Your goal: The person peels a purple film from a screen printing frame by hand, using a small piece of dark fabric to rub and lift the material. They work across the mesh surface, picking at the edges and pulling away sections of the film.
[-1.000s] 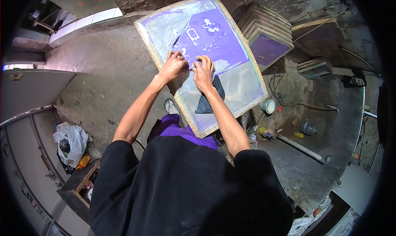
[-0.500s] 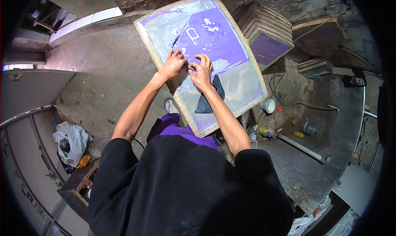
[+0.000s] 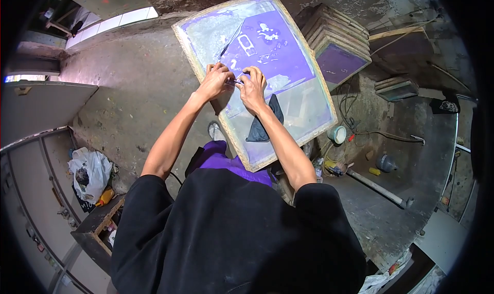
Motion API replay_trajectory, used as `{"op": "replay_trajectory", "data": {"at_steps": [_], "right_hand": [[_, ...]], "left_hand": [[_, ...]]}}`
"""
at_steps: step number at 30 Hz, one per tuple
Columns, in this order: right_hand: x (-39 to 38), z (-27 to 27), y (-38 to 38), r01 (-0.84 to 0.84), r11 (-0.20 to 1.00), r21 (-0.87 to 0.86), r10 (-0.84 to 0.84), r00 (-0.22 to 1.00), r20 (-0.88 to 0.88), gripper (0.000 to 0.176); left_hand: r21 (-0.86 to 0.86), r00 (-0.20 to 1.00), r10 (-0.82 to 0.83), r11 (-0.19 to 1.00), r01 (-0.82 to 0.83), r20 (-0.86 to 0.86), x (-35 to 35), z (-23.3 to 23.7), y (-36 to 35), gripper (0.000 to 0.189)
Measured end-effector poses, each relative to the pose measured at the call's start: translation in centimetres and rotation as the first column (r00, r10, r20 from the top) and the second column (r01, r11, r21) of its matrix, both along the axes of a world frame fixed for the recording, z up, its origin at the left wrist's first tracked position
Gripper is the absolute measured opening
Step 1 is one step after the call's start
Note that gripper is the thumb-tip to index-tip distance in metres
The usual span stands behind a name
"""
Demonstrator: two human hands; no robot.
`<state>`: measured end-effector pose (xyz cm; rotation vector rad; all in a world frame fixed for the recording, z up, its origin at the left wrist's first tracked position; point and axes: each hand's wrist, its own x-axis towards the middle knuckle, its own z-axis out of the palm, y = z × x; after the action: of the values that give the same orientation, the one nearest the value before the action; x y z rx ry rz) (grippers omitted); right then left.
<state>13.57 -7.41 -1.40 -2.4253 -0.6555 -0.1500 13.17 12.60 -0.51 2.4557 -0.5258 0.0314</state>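
A wooden-framed printing screen (image 3: 299, 120) tilts in front of me, its mesh partly coated in purple (image 3: 288, 52) with pale cut-out shapes. My left hand (image 3: 215, 82) is over the screen's left side, fingers pinched together. Close by on the right, my right hand (image 3: 252, 91) also has its fingers curled in a pinch. Between the fingertips shows a small, thin dark piece (image 3: 235, 82), too small to name. A slim dark object (image 3: 225, 48) lies on the mesh beyond my left hand. Under my right forearm rests a folded dark cloth (image 3: 259, 130).
Several stacked screens (image 3: 337, 62) stand at the upper right. A white bucket (image 3: 337, 135), a hose (image 3: 386, 133), a pipe (image 3: 377, 187) and a large clear bottle (image 3: 386, 163) are on the right. A white plastic bag (image 3: 90, 173) sits at the left.
The whole view has shifted slightly. Both hands stay close together over the same part of the screen, and the small piece between the fingertips shows a little more.
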Motion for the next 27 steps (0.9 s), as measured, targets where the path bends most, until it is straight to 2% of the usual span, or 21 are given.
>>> {"op": "replay_trajectory", "data": {"at_steps": [3,7,10,14,18,24,27], "right_hand": [[0.2,0.6,-0.4,-0.021,0.999,0.039,0.023,0.998,-0.062,0.023],[0.7,1.2,-1.2,-0.050,0.998,0.034,0.053,0.993,-0.106,0.024],[0.5,1.4,-1.4,-0.045,0.998,0.045,0.050,0.994,-0.096,0.023],[0.3,1.5,-1.6,-0.023,0.999,0.045,0.027,0.995,-0.099,0.022],[0.1,1.0,-1.5,0.000,0.999,0.043,0.003,0.997,-0.078,0.022],[-0.4,1.1,-1.0,0.032,0.998,0.060,-0.026,0.995,-0.097,0.022],[-1.1,1.8,-0.3,0.100,0.994,0.051,-0.094,0.990,-0.105,0.021]], "left_hand": [[-0.001,0.999,0.025,1.000,-0.025,0.026,-0.3,0.1,-0.2,0.031],[0.051,0.999,-0.019,0.999,0.017,0.026,-0.1,0.0,-0.6,0.025],[0.101,0.985,-0.085,0.992,0.070,0.147,0.3,-1.0,-0.7,0.026],[0.160,0.976,-0.100,0.985,0.069,0.193,0.3,-2.6,-0.7,0.030],[0.216,0.972,-0.127,0.973,0.083,0.196,0.4,-1.9,-1.1,0.030],[0.133,0.974,-0.110,0.987,0.085,0.197,0.6,-2.3,-0.9,0.027],[0.073,0.975,-0.087,0.995,0.073,0.206,1.0,-2.1,-1.0,0.026]]}}
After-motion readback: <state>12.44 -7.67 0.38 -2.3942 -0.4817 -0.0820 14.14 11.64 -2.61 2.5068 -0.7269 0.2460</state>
